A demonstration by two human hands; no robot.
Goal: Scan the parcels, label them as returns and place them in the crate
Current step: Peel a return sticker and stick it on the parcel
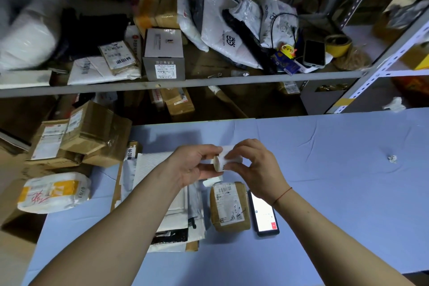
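the blue counter (325, 169) carries a brown parcel (229, 206) just below both hands, a lit phone (264, 212) beside it. left hand (192, 167) and right hand (255, 167) both grip a white label roll (224, 161), fingers curled round it.

I see a dark phone (314, 53) beside a yellow tape roll (337, 45) at the shelf's right end, and a paper scrap (392, 158) near the tabletop's right edge.

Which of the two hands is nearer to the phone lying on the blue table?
The right. The right hand holds the label roll just above the phone, its wrist almost over it. The left hand is farther left, beyond the brown parcel.
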